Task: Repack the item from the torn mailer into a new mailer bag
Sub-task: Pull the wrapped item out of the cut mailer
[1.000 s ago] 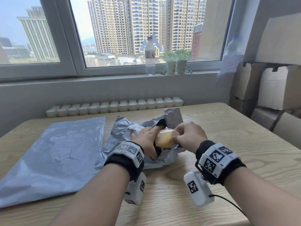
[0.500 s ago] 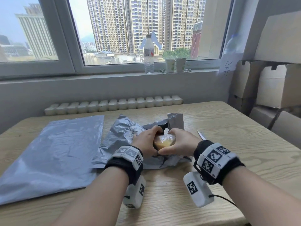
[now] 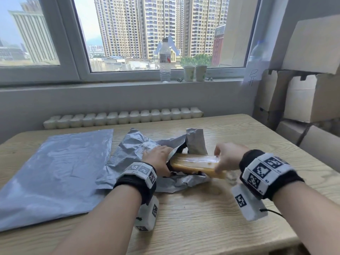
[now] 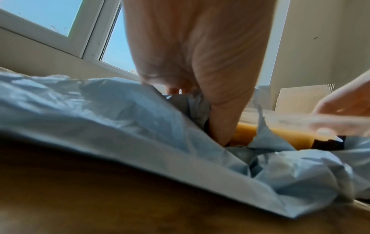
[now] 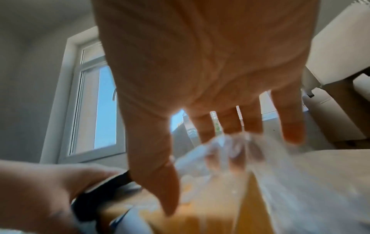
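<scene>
The right hand holds one end of a long yellow item in clear wrap, with the thumb on the near side and the fingers over the top. The item is partway out of the torn grey mailer, which lies crumpled in the middle of the wooden table. The left hand grips the torn edge of that mailer at its dark opening. A flat new grey mailer bag lies by the table's left edge, just beside the torn one. A water bottle and two paper cups stand on the window sill.
</scene>
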Tool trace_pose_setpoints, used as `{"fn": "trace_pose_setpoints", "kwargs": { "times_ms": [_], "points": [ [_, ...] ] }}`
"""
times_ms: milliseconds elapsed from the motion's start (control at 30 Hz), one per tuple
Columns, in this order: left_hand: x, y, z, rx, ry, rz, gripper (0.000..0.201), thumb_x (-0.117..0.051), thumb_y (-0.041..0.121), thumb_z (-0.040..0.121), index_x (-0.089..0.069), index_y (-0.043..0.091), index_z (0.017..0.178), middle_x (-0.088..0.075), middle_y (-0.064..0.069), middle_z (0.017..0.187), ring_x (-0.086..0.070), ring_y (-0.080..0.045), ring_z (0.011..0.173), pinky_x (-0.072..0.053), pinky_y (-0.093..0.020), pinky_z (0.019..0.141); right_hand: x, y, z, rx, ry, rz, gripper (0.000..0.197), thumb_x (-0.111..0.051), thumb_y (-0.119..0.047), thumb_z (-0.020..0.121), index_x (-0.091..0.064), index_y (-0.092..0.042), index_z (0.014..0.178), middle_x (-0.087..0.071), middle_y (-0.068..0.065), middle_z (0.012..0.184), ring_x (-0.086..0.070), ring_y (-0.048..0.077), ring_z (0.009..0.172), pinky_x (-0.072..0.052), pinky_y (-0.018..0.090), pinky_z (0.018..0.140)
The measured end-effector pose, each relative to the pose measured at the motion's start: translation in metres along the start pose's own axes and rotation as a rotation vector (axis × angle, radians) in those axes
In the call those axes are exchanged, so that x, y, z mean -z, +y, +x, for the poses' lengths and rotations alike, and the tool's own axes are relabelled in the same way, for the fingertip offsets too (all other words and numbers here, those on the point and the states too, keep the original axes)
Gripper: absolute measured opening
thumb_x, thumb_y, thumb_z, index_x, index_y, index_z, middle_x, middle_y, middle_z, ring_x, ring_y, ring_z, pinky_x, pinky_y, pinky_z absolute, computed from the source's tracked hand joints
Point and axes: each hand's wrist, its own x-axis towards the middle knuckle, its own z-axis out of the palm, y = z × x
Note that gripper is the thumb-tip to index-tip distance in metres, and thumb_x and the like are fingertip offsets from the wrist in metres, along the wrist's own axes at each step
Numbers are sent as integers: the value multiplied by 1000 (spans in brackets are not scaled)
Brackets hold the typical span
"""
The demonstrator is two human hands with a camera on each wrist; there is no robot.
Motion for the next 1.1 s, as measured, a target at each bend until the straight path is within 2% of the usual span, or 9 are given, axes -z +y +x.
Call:
{"fn": "trace_pose_setpoints", "kwargs": {
  "times_ms": [100, 200, 333, 433, 533, 667, 800, 900, 1100],
  "points": [
    [-1, 7, -1, 22, -23, 18, 77, -75, 39, 70, -40, 36, 138, -44, 12, 136, -36, -13, 131, -28, -55, 109, -20, -12, 0, 111, -8, 33, 77, -79, -42, 66, -44, -23, 132, -53, -2, 127, -54, 17, 109, -49, 35, 92],
    [-1, 6, -2, 13, -31, 20, 78, -76, 39, 69, -40, 36, 138, -43, 13, 136, -35, -11, 132, -26, -56, 109, -40, -28, 4, 175, 50, -34, 78, -73, -51, 66, -41, -26, 133, -53, -1, 127, -53, 20, 113, -46, 38, 96],
    [-4, 1, -2, -3, -32, 22, 82, -79, 44, 64, -41, 35, 137, -42, 14, 135, -34, -10, 131, -28, -56, 108, -38, -24, 4, 123, 21, -30, 81, -75, -56, 61, -44, -25, 129, -55, -1, 123, -53, 21, 111, -48, 38, 93],
    [-7, 2, 4, 4, -57, 29, 89, -81, 41, 59, -38, 36, 138, -39, 13, 133, -30, -15, 134, -30, -58, 107, -30, -18, 1, 117, -29, -88, 77, -81, -45, 62, -47, -22, 127, -55, 0, 121, -53, 20, 108, -50, 37, 90],
    [-6, 6, 10, 40, -105, 29, 93, -80, 32, 63, -32, 35, 143, -35, 9, 138, -23, -20, 140, -27, -60, 109, -20, -10, -3, 86, -51, -162, 70, -83, -39, 60, -50, -21, 119, -58, 0, 115, -56, 20, 103, -52, 35, 86],
    [-7, 10, 14, 4, -138, 1, 97, -79, 33, 54, -35, 32, 141, -39, 8, 132, -31, -19, 131, -31, -54, 110, -25, -5, -4, 97, 2, -115, 62, -72, -25, 72, -43, -19, 127, -54, 3, 123, -55, 23, 108, -50, 35, 89],
    [-7, 12, 13, 10, -129, 3, 97, -78, 33, 53, -36, 31, 141, -40, 6, 132, -32, -20, 131, -31, -52, 110, -49, -22, 0, 213, 11, -144, 71, -72, -11, 71, -34, -20, 130, -49, 6, 121, -52, 25, 108, -49, 36, 88],
    [-4, 16, 13, 28, -143, 20, 98, -82, 31, 55, -36, 31, 141, -39, 5, 133, -30, -21, 132, -31, -52, 110, -47, -28, 4, 180, 41, -159, 66, -66, -8, 73, -34, -19, 129, -48, 8, 120, -50, 27, 110, -48, 41, 92],
    [3, 13, 13, 85, -136, -17, 97, -77, 12, 63, -30, 33, 144, -38, 0, 131, -36, -23, 129, -38, -44, 108, -16, -18, -5, 93, 332, -103, 41, -55, -18, 76, -44, -24, 115, -57, 0, 110, -53, 23, 102, -41, 40, 93]
  ]
}}
